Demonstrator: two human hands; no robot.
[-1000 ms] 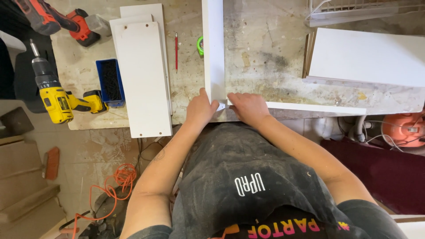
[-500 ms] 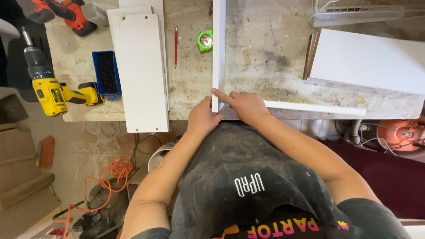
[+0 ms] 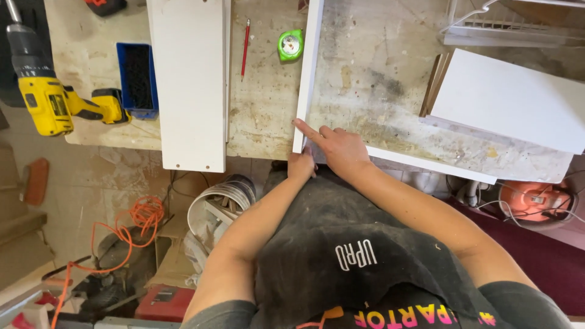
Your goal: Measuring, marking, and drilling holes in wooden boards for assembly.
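My left hand (image 3: 301,164) sits at the near end of the upright white board (image 3: 308,67), fingers curled against its bottom corner at the bench edge, gripping it as far as I can tell from above; beside it my right hand (image 3: 341,149) lies flat and unclenched, its forefinger stretched out to touch the same corner where the upright board meets the long white strip (image 3: 426,163) running along the front of the bench. From the left of the scene: a yellow cordless drill (image 3: 52,100) rests on the worn workbench (image 3: 262,116), then a blue bit case (image 3: 137,79), a wide white panel (image 3: 187,85) overhanging the edge, a red pencil (image 3: 245,49) and a green tape measure (image 3: 290,45) just left of the upright board; a stack of white panels (image 3: 512,103) lies well off to the right. Compared with a second ago, my right hand has opened and slid left so that a fingertip now rests on the joint, while my left hand has dropped lower and tucked under the corner; the view has also swung so the drill sits nearer the frame's left edge. I read that as the two pieces being held flush at the corner, alignment being checked by touch.
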